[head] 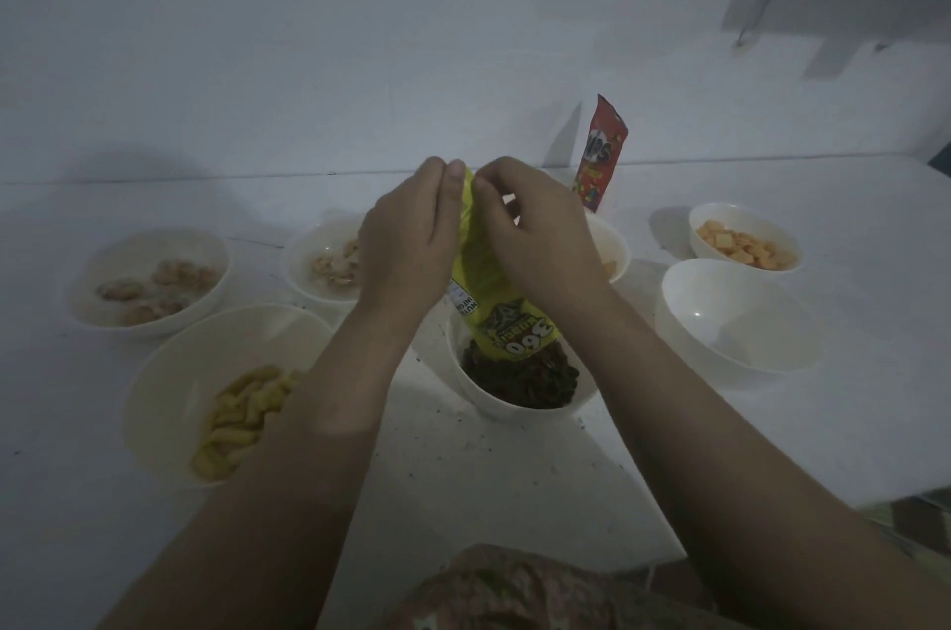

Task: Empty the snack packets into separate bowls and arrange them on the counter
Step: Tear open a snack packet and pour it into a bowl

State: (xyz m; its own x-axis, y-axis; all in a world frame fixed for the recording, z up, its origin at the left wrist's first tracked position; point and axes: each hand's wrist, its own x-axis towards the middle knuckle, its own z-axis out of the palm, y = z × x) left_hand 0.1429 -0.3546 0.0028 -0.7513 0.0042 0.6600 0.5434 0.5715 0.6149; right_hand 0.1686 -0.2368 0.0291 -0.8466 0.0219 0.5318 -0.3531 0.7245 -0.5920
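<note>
Emptying an upended yellow foil snack packet (483, 290) into a white bowl (520, 403).
Both hands pinch it, left hand (406, 248) and right hand (535, 238); one empty white bowl (736, 315) and an unopened red packet (599, 156) remain.

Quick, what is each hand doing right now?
Left hand: pinches the yellow packet at its top.
Right hand: pinches the same packet.

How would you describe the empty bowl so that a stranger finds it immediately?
Start at the white counter and go right of the two hands. The empty bowl sits nearer the front edge than the bowl of orange squares. It alone holds no snack.
</note>
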